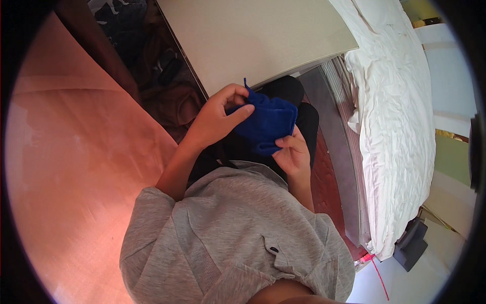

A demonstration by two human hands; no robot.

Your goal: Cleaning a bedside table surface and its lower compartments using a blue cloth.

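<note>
A dark blue cloth, soft and folded, is held over my lap between both hands. My left hand pinches its upper left side between thumb and fingers, and a thin tip of fabric sticks up beside the fingertips. At the lower right corner, my right hand grips the cloth with the thumb on top; its other fingers are partly hidden behind the fabric. Whether the cloth is a single piece or sewn into a pouch, I cannot tell.
Just beyond my knees stands a pale tabletop. To the right is a bed with a rumpled white sheet. A peach-coloured curtain or cloth hangs on the left. Dark fabrics lie behind it, and a dark grey object sits at lower right.
</note>
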